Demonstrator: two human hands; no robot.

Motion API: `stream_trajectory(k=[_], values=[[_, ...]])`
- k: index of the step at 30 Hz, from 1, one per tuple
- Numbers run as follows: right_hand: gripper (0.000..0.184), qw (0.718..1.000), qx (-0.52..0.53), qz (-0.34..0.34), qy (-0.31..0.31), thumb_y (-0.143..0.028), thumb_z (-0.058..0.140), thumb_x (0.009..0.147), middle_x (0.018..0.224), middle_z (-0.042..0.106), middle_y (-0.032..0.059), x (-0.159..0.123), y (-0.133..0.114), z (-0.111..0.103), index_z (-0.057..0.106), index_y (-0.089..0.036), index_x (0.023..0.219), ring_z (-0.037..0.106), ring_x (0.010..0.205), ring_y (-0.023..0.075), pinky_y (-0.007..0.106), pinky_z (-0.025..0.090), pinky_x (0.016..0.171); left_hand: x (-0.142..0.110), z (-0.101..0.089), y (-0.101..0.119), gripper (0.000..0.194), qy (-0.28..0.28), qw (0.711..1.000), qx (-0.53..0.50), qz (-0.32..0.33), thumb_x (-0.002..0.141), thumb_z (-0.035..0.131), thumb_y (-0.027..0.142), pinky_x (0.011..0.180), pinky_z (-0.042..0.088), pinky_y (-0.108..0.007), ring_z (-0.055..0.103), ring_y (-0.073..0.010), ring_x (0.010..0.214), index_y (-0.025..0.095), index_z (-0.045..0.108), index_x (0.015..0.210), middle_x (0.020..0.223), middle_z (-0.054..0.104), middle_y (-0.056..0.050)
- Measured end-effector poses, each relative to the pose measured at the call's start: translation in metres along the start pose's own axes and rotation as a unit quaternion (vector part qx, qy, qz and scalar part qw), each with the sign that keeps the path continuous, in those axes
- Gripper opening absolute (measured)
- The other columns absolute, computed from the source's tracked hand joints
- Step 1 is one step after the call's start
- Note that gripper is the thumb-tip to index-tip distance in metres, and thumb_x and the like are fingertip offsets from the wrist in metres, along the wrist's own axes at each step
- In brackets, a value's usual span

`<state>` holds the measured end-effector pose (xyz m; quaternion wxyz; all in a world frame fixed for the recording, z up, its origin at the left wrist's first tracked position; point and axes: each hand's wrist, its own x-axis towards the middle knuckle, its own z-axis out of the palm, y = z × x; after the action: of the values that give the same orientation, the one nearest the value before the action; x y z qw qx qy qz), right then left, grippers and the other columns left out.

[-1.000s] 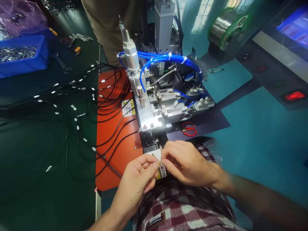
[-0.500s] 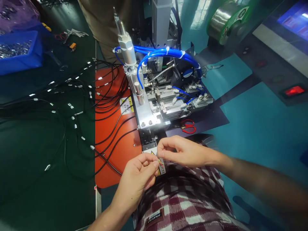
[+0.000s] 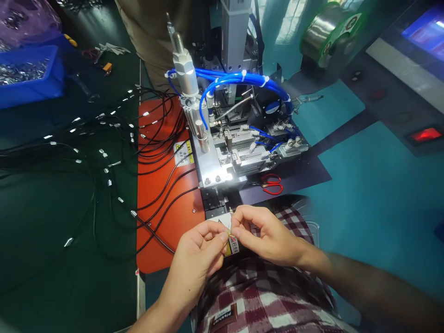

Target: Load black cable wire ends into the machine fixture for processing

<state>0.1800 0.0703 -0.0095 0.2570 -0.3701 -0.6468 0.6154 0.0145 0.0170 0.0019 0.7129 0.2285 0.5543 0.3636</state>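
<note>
Between my hands show short thin coloured wires (image 3: 231,234), yellowish and reddish, too small to make out fully. My left hand (image 3: 199,252) pinches them between thumb and forefinger. From the right, my right hand (image 3: 262,231) closes thumb and forefinger on the wires' free ends; its fingertips almost touch those of my left hand. Both hands are over a white and yellow label (image 3: 235,245) at the near end of a metal machine (image 3: 217,169). Black cables (image 3: 163,217) with shiny metal ends run across the orange plate (image 3: 173,249) beside my left hand.
Red-handled scissors (image 3: 272,184) lie right of the machine. A blue bin (image 3: 31,88) of small metal parts stands far left, near a wrench (image 3: 83,88). A wire spool (image 3: 321,34) and a lit red switch (image 3: 426,134) are at right. Another person's trousers (image 3: 135,41) show behind the machine.
My right hand moved up and left off the wires half a second ago, baring their ends, then came back down to them. My left hand has kept its pinch in nearly the same place.
</note>
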Motion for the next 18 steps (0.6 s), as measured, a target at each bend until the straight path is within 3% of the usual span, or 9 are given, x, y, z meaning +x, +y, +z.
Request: stream_trajectory(k=[5, 9, 14, 18], values=[[0.012, 0.999, 0.033, 0.034, 0.007, -0.027, 0.057, 0.086, 0.068, 0.052, -0.0021, -0.005, 0.008, 0.005, 0.057, -0.015, 0.083, 0.043, 0.058, 0.0097, 0.023, 0.037, 0.054, 0.002, 0.001, -0.001, 0.022, 0.009, 1.0, 0.005, 0.01, 0.079, 0.067, 0.035, 0.039, 0.011, -0.016, 0.025, 0.0004, 0.037, 0.014, 0.059, 0.08, 0.051, 0.043, 0.008], [0.01, 0.998, -0.041, -0.004, 0.05, -0.024, 0.059, 0.086, 0.068, 0.053, -0.0017, -0.008, 0.003, 0.006, 0.058, -0.016, 0.081, 0.046, 0.059, 0.0103, 0.023, 0.038, 0.056, 0.001, 0.001, -0.002, 0.023, 0.016, 1.0, 0.014, 0.015, 0.079, 0.068, 0.036, 0.039, 0.013, -0.016, 0.026, -0.0005, 0.038, 0.015, 0.059, 0.081, 0.05, 0.041, 0.009], [0.01, 0.986, -0.152, -0.047, 0.045, -0.016, 0.052, 0.086, 0.071, 0.054, 0.0005, -0.01, -0.007, 0.003, 0.055, -0.016, 0.076, 0.048, 0.064, 0.0126, 0.026, 0.038, 0.061, -0.001, 0.002, 0.0, 0.028, 0.016, 0.998, 0.047, 0.023, 0.076, 0.071, 0.039, 0.039, 0.014, -0.015, 0.024, -0.0015, 0.041, 0.014, 0.059, 0.081, 0.051, 0.039, 0.009], [0.013, 0.998, -0.029, 0.046, 0.032, -0.022, 0.052, 0.088, 0.066, 0.053, -0.0019, -0.008, -0.002, 0.005, 0.055, -0.017, 0.077, 0.046, 0.057, 0.0104, 0.023, 0.036, 0.052, 0.001, 0.001, 0.0, 0.03, 0.008, 0.999, 0.049, 0.001, 0.075, 0.071, 0.041, 0.039, 0.013, -0.015, 0.023, -0.0013, 0.041, 0.014, 0.058, 0.079, 0.052, 0.04, 0.009]])
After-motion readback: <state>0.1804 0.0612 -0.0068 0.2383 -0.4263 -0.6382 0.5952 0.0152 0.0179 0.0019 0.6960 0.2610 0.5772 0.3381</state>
